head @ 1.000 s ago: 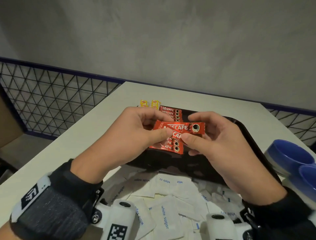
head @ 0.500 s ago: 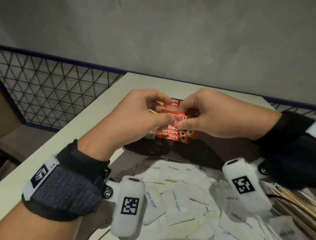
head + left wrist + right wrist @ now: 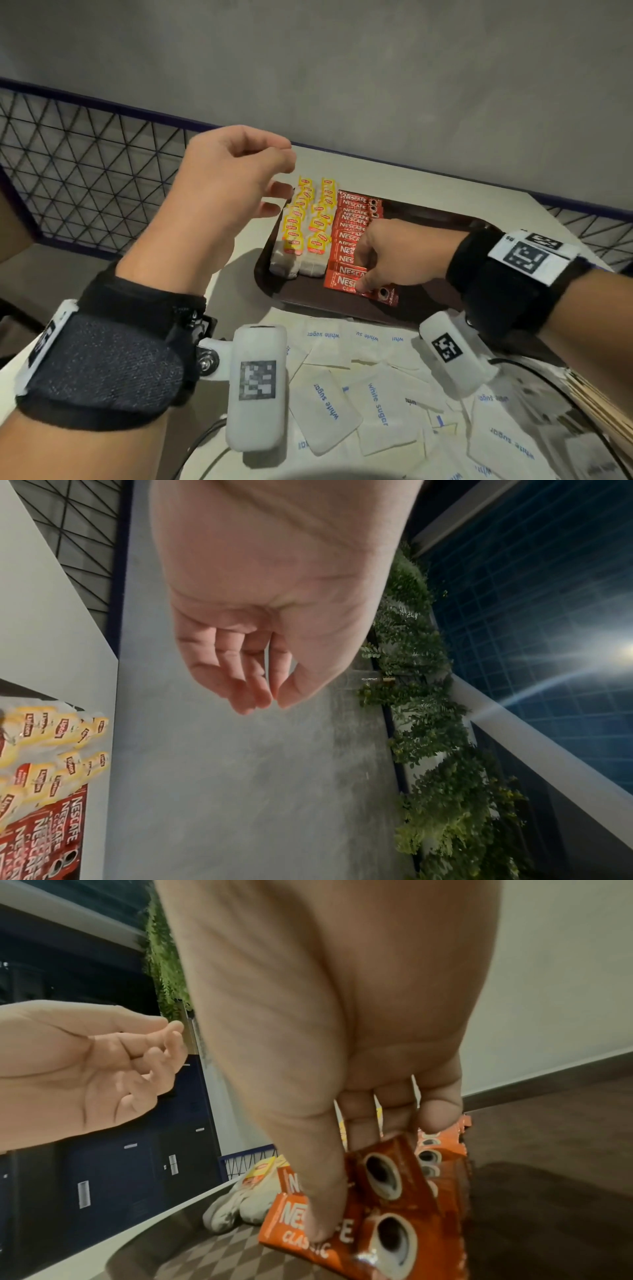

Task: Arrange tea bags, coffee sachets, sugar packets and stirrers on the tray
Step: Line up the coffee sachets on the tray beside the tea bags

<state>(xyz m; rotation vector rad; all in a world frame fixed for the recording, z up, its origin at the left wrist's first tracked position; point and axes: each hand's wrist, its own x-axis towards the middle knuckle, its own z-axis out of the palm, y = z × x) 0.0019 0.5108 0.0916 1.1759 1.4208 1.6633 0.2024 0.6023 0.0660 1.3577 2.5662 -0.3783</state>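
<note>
red coffee sachets [image 3: 352, 236], yellow-tagged white tea bags [image 3: 305, 229], dark checkered tray [image 3: 428, 219], blue-lettered white sugar packets [image 3: 380, 407].

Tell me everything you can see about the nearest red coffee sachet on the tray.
The nearest red Nescafe Classic coffee sachet is a glossy foil stick, white lettering, printed coffee cup at one end. It lies flat at the near end of the overlapping sachet row on the dark brown tray. The right hand's thumb presses down on it.
</note>
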